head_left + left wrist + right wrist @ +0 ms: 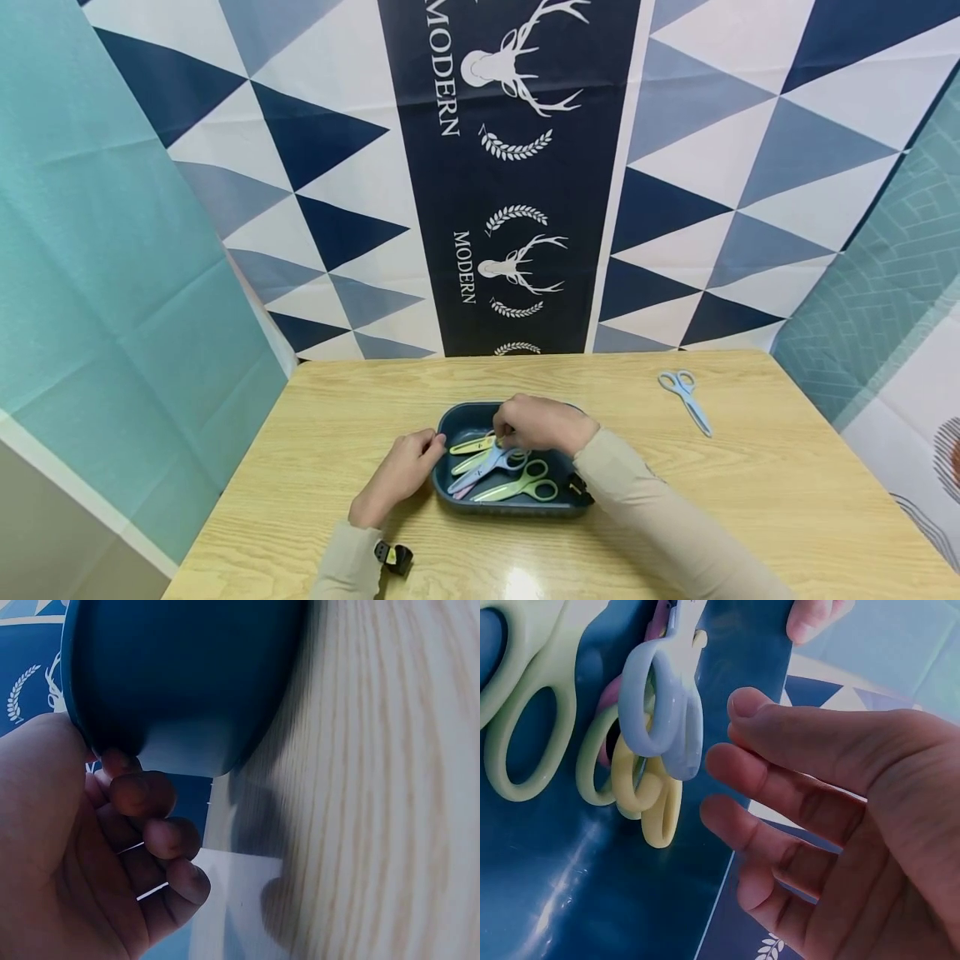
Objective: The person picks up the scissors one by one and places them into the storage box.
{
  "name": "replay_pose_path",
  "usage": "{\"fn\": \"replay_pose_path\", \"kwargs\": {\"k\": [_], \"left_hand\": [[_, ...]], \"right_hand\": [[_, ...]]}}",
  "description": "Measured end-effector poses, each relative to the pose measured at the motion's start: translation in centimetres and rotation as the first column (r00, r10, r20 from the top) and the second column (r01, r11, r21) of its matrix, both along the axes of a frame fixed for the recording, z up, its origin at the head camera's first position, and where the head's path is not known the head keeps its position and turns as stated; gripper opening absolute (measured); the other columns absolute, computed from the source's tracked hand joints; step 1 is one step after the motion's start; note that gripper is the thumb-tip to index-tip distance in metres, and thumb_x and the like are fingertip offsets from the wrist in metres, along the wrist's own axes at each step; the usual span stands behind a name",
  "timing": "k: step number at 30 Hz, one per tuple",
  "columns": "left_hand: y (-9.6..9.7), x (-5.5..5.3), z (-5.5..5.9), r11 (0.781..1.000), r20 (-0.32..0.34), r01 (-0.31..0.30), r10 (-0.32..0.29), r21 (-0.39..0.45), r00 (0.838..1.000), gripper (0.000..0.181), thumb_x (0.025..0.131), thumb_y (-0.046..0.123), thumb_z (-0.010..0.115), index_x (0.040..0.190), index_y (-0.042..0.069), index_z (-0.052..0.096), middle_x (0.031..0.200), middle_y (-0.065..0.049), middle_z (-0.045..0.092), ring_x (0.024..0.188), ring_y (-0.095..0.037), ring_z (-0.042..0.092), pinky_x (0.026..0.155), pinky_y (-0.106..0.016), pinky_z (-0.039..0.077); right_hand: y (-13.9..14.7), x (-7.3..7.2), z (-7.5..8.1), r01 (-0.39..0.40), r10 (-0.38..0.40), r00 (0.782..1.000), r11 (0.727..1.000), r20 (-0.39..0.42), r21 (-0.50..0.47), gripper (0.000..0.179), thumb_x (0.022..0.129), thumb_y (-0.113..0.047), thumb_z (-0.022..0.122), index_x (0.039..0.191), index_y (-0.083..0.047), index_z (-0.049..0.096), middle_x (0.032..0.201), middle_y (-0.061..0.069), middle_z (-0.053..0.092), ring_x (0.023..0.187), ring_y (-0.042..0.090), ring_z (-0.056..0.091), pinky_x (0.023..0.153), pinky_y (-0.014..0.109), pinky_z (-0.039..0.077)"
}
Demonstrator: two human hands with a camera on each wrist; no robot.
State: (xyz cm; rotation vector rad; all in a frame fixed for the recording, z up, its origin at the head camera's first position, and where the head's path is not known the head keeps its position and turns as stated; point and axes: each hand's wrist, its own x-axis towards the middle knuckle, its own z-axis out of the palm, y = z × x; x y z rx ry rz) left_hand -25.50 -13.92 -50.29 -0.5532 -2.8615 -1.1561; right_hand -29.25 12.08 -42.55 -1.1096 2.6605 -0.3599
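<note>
A dark blue plastic bin (517, 512) stands on the table with several scissors inside. My left hand (405, 465) grips its left rim between thumb and fingers; the left wrist view shows the fingers (142, 793) bent at the bin's edge (184, 761). Over the far side of the bin is my right hand (542, 423), thumb and fingers slightly apart with nothing between them. Just beside its fingertips, blue scissors (682, 746) lie on top of the pile. Yellow scissors (471, 447) and a pink pair are partly hidden under them. Green scissors (501, 492) rest nearer the front.
Another pair of light blue scissors (696, 410) lies on the wooden table (337, 408) at the back right. A patterned cloth (330, 167) hangs behind the table's far edge. Wrist straps with small black parts (395, 557) show at the sleeves.
</note>
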Motion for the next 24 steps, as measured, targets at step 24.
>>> {"fn": "replay_pose_path", "kwargs": {"k": [24], "left_hand": [[0.2, 0.3, 0.0, 1.0, -0.01, -0.014, 0.014, -0.001, 1.0, 0.037, 0.109, 0.028, 0.048, 0.075, 0.015, 0.05, 0.064, 0.007, 0.039, 0.055, -0.005, 0.039, 0.054, -0.021, 0.033]], "right_hand": [[2.3, 0.9, 1.3, 0.007, -0.009, 0.999, 0.998, -0.04, -0.056, 0.011, 0.094, -0.015, 0.076, 0.102, -0.007, 0.077, 0.09, -0.001, 0.07, 0.076, 0.008, 0.058, 0.072, 0.03, 0.052]]}}
